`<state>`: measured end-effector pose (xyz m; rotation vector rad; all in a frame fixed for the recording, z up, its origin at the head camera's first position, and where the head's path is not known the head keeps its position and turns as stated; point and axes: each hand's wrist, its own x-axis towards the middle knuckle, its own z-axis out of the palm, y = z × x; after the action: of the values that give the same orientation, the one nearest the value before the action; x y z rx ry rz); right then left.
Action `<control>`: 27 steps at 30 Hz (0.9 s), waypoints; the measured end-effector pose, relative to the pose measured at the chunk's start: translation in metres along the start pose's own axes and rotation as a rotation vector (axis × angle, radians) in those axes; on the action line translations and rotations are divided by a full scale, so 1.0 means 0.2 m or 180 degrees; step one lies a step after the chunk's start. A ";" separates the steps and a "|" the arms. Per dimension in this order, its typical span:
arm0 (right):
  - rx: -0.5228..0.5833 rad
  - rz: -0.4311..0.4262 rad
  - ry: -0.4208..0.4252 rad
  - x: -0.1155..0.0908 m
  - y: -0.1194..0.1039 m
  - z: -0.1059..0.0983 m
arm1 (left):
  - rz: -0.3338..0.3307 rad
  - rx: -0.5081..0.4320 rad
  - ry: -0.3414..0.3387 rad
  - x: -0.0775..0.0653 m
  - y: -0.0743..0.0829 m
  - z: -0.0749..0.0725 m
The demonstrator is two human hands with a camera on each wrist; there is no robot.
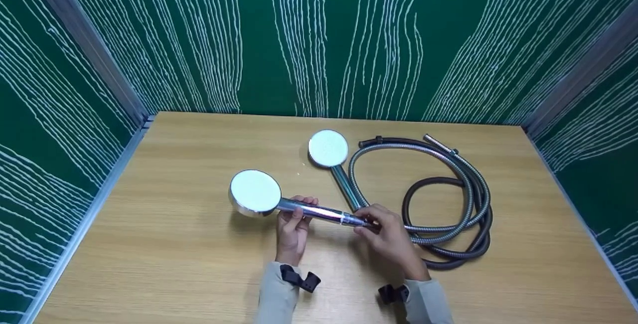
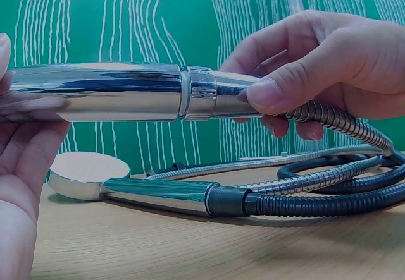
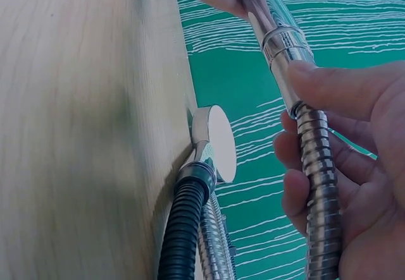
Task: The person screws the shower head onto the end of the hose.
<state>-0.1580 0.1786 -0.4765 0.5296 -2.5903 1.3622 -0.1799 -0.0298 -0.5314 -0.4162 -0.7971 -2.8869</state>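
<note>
My left hand (image 1: 290,237) holds a chrome shower head (image 1: 255,191) by its handle, above the table, with the round white face up and to the left. At the handle's other end, my right hand (image 1: 391,237) pinches the chrome end fitting (image 2: 237,90) of a ribbed metal shower hose (image 3: 321,191). In both wrist views this fitting lines up with the handle, meeting it at a ridged ring (image 2: 201,93). The hose runs down past the right palm. Behind the hands, a second shower head (image 1: 328,148) lies on the table, its handle joined to a black hose (image 2: 316,212).
The metal and black hoses lie in overlapping loops on the right of the wooden table (image 1: 164,244), with free hose ends at the back. Green walls (image 1: 349,40) with white wavy lines enclose the table's back and sides, with metal posts (image 1: 89,40) at the corners.
</note>
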 end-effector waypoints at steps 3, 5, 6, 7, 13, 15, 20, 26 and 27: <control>0.0009 0.0069 -0.0050 0.00 0.00 0.00 | -0.0030 0.0012 0.0054 0.00 0.00 0.00; 0.0018 0.0094 -0.0075 0.00 0.00 -0.01 | -0.0049 0.0024 0.0093 0.00 0.00 0.01; 0.0017 0.0093 -0.0078 -0.01 0.00 -0.01 | -0.0054 0.0034 0.0102 0.00 0.01 0.01; 0.0017 0.0096 -0.0082 -0.01 -0.01 -0.01 | -0.0057 0.0038 0.0108 0.00 0.01 0.01; -0.0056 0.0171 -0.0122 0.00 -0.01 0.00 | -0.0029 0.0053 0.0114 0.00 0.01 0.00; -0.0111 0.0160 -0.0113 0.00 -0.01 0.00 | -0.0004 0.0067 0.0091 0.00 0.00 0.00; -0.0164 -0.0018 0.0001 0.00 0.01 0.01 | 0.0059 0.0082 -0.0018 0.00 -0.01 -0.01; -0.0147 -0.0186 0.0075 0.00 0.02 0.01 | 0.0077 0.0058 -0.0011 0.00 -0.01 -0.01; -0.0140 -0.0190 0.0077 0.00 0.02 0.01 | 0.0076 0.0058 -0.0004 0.00 -0.01 -0.01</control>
<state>-0.1605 0.1784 -0.4811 0.5752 -2.5575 1.2820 -0.1815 -0.0288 -0.5349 -0.4229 -0.8124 -2.8553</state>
